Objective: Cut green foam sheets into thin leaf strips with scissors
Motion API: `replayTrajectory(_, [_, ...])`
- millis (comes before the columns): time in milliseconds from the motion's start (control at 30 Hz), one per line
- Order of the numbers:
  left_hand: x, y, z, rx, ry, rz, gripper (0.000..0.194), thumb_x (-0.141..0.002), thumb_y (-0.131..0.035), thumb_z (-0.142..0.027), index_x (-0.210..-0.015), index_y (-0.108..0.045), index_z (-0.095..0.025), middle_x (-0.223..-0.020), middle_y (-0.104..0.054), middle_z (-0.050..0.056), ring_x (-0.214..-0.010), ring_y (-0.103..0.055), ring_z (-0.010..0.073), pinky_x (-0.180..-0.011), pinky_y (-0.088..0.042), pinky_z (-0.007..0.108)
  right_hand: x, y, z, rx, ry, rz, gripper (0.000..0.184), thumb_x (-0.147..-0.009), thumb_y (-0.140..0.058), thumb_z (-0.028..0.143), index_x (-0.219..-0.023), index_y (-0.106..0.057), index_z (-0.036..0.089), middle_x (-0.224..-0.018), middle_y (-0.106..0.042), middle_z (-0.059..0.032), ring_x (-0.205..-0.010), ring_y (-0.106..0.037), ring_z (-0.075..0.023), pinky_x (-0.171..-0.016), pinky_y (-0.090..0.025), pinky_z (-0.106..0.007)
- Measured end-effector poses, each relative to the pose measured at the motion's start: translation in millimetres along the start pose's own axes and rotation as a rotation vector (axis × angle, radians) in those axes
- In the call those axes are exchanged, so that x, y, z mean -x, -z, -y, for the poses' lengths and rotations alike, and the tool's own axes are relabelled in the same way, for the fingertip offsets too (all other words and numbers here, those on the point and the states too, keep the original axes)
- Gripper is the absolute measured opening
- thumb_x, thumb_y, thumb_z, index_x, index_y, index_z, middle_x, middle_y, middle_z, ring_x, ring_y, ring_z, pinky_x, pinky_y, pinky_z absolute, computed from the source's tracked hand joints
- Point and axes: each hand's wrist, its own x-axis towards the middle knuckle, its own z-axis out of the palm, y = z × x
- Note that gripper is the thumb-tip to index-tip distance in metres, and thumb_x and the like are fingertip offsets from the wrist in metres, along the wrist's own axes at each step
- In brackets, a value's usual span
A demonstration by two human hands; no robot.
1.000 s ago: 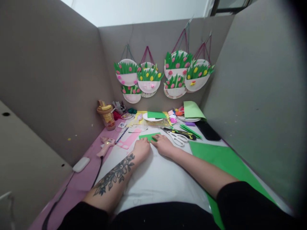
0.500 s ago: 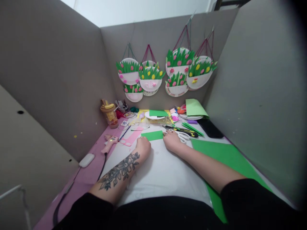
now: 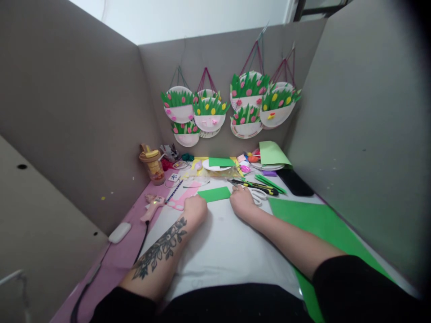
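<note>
A small green paper rectangle (image 3: 214, 194) spans the gap between my two hands above the white work surface. My left hand (image 3: 195, 209) is closed at its left end, with the fingertips mostly hidden behind the knuckles. At the right end my right hand (image 3: 241, 202) pinches the paper's edge with curled fingers. White-handled scissors (image 3: 258, 196) lie just beside my right hand, partly covered by it. Behind them rest a black and yellow utility knife (image 3: 266, 188) and several narrow green paper strips (image 3: 269, 183).
A large green sheet (image 3: 310, 220) lies to the right, below a black phone (image 3: 295, 182). Leftward are a pink glue gun (image 3: 153, 209), a white case (image 3: 120, 233) and a lidded drink cup (image 3: 153, 166). Paper-plate flower baskets (image 3: 210, 122) hang on the grey back partition (image 3: 188, 49).
My left hand has shifted slightly left and the right hand slightly right and down. The green paper stays between them, a little lower in view. The camera has tilted slightly.
</note>
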Motion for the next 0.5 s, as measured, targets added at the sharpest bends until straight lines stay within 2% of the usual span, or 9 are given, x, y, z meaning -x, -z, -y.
replayTrajectory(100, [-2, 0.0, 4, 0.047, 0.070, -0.050, 0.032, -0.081, -0.038, -0.009, -0.096, -0.065, -0.004, -0.095, -0.062, 0.021, -0.091, -0.062, 0.0280, -0.073, -0.047, 0.036, 4, 0, 2, 0.019, -0.013, -0.092, 0.035, -0.085, -0.038, 0.009, -0.106, -0.065, 0.008, -0.122, -0.054, -0.0220, -0.109, -0.045, -0.0310, -0.081, -0.033, -0.041])
replayTrajectory(300, [-9, -17.2, 1, 0.075, -0.102, -0.030, 0.033, -0.087, -0.034, -0.016, -0.098, -0.064, -0.009, -0.094, -0.064, 0.018, -0.091, -0.063, 0.0267, -0.075, -0.048, 0.036, 8, -2, 5, -0.019, 0.192, -0.086, 0.033, -0.087, -0.037, 0.011, -0.108, -0.063, 0.010, -0.125, -0.053, -0.0189, -0.116, -0.042, -0.0286, -0.091, -0.032, -0.040])
replayTrajectory(500, [-11, -26.9, -3, 0.097, -0.212, -0.087, 0.037, -0.091, -0.027, -0.018, -0.105, -0.061, -0.011, -0.095, -0.065, 0.016, -0.091, -0.063, 0.0253, -0.077, -0.049, 0.037, -1, -14, 17, -0.209, 0.404, -0.107, 0.041, -0.088, -0.039, 0.014, -0.125, -0.054, 0.015, -0.129, -0.053, -0.0136, -0.117, -0.044, -0.0240, -0.092, -0.035, -0.036])
